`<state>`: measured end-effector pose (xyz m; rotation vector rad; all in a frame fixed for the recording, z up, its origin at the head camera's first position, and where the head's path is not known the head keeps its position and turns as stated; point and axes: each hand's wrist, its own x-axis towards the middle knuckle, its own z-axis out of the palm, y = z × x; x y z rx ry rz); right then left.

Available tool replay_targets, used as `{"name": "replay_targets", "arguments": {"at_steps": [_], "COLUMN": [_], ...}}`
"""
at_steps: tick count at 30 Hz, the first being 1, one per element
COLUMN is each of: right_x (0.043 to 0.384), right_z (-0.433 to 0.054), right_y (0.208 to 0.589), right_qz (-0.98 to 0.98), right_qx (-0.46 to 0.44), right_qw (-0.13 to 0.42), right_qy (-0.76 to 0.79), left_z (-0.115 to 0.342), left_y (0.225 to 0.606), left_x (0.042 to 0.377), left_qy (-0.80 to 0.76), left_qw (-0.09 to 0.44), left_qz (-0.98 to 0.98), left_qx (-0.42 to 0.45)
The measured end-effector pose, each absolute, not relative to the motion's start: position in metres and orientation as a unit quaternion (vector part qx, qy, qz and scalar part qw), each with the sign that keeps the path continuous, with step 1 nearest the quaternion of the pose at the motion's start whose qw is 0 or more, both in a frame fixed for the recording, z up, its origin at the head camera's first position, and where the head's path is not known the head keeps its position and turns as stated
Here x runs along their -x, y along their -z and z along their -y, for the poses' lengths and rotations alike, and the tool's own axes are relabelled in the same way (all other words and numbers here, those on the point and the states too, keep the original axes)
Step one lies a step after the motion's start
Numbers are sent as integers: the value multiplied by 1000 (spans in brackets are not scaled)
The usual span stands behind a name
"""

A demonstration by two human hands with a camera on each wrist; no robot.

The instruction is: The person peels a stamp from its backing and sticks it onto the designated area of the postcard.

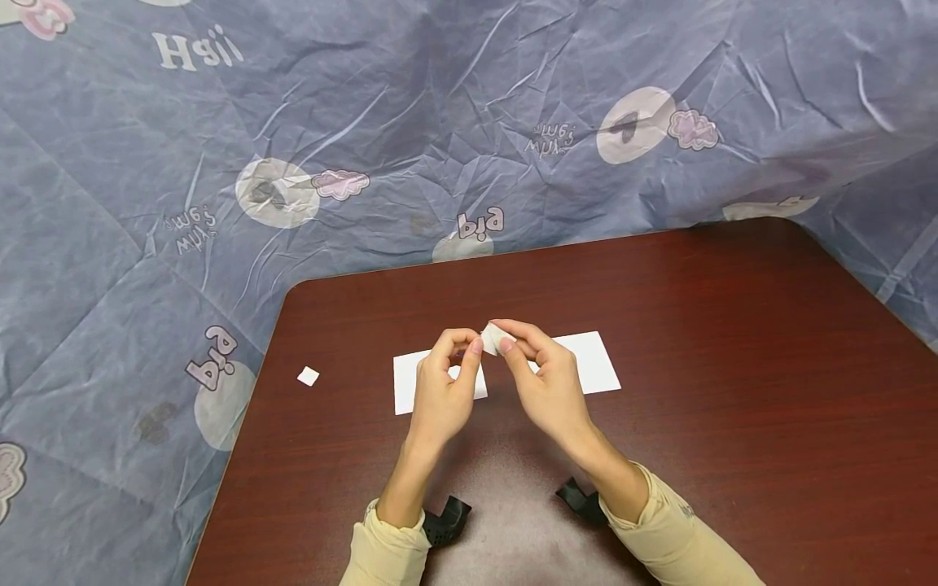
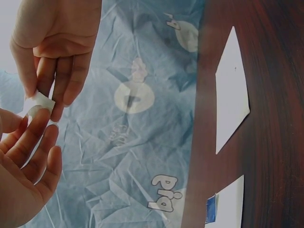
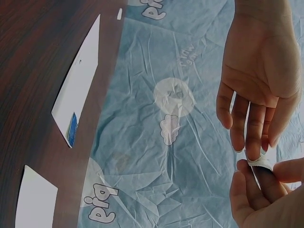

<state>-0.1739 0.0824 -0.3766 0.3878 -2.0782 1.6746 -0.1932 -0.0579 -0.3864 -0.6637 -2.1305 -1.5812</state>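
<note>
A small white piece with a zigzag edge (image 1: pixel 494 338), like a short strip of tape, is held up between both hands above the table. My left hand (image 1: pixel 443 395) pinches its left edge between thumb and fingertips. From the other side, my right hand (image 1: pixel 553 387) pinches it between thumb and index finger. The piece looks curved in the right wrist view, and fingertips hide part of it. Below lie two white cards, a left card (image 1: pixel 405 384) and a right card (image 1: pixel 597 364), both partly covered by the hands. A blue patch (image 2: pixel 211 209) shows on the left card.
A small white square (image 1: pixel 308 376) lies near the left edge of the dark red table (image 1: pixel 696 342). Black wrist-worn devices (image 1: pixel 448 521) sit by both sleeves. Printed blue-grey fabric (image 1: pixel 410 122) hangs behind the table and at its sides.
</note>
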Motion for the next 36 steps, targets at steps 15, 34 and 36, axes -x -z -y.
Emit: {"name": "replay_targets", "arguments": {"at_steps": [15,34,36], "right_x": [175,178,178], "right_z": [-84,-87,-88], "right_y": [376,377,378], "right_qz": [738,726,728], "right_qx": [-143,-131,-131], "right_qw": [210,191,192], "right_qy": [-626,-647,-645], "left_z": [58,57,57], "left_y": [387,386,386], "left_x": [193,191,191], "left_qy": [578,578,579], "left_qw": [198,188,186], "left_qz": [756,758,757], "left_qx": [234,237,240]}}
